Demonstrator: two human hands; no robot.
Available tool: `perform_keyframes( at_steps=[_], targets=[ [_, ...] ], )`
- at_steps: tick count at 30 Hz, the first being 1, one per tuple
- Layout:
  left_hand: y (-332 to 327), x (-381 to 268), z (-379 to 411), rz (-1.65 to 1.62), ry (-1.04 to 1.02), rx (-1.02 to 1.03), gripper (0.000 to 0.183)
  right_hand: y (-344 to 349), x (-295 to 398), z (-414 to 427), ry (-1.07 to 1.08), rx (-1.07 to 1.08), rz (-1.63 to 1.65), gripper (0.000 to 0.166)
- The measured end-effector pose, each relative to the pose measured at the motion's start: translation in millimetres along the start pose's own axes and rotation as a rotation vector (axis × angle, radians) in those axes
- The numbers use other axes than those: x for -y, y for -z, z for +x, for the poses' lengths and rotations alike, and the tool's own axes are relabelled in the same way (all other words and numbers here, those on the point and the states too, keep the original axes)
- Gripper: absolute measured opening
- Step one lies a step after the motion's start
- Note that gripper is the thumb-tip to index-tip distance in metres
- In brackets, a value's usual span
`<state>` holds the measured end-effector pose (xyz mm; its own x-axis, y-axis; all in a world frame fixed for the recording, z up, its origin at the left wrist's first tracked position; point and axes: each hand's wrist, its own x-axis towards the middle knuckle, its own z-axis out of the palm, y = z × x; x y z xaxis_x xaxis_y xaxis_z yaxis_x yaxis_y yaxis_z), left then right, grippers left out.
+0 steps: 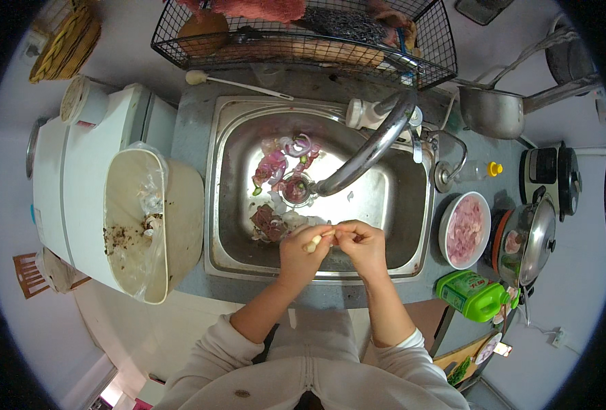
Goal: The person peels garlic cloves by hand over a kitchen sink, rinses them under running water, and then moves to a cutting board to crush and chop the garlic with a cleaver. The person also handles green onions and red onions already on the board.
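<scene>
Over the front of a steel sink [405, 215], my left hand [303, 256] is closed around peeled garlic cloves [311, 243]. My right hand [362, 248] meets it fingertip to fingertip, pinching another small pale clove [331, 232] between them. Beneath and beyond the hands, white garlic skins [295, 219] lie on the sink floor near a reddish-brown clump of scraps [268, 223]. Purple onion skins and rings [277, 166] with green bits surround the drain strainer [297, 189]. A curved chrome faucet [369, 154] reaches over the basin.
Left of the sink stands a lined beige bin [185, 230]. On the right are a white bowl [465, 230] of sliced raw meat, a green jug [472, 294] and a lidded pot [533, 241]. A wire basket [303, 41] and long-handled brush [241, 84] sit behind.
</scene>
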<state>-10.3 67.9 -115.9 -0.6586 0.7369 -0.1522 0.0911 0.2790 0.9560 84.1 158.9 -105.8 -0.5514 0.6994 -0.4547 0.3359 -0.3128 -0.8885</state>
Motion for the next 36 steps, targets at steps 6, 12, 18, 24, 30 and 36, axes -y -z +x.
perform_keyframes(
  at_steps=[6,12,18,24,30,36],
  targets=[
    [-3.1,2.0,-1.5,-0.019,-0.082,-0.074,0.017,-6.6,-3.9,0.0,-0.040,-0.080,0.089,0.008],
    [-5.5,6.3,-1.0,0.076,-0.148,-0.156,0.016,-10.2,-8.5,7.1,-0.048,-0.071,0.246,0.015],
    [-1.3,9.1,1.4,-0.627,0.601,0.123,0.018,-12.6,-8.9,9.9,-0.049,-0.076,0.271,0.016],
    [-1.0,32.0,3.2,-1.425,0.845,0.176,0.020,-4.2,-14.5,7.1,-0.086,-0.058,0.215,0.011],
    [12.6,29.0,13.2,-1.073,0.768,0.351,0.025,8.9,-12.1,16.8,0.257,0.064,-0.198,0.020],
    [12.9,19.7,13.9,-0.830,0.834,0.360,0.023,4.7,-5.3,18.5,0.132,0.196,-0.027,0.014]
  ],
)
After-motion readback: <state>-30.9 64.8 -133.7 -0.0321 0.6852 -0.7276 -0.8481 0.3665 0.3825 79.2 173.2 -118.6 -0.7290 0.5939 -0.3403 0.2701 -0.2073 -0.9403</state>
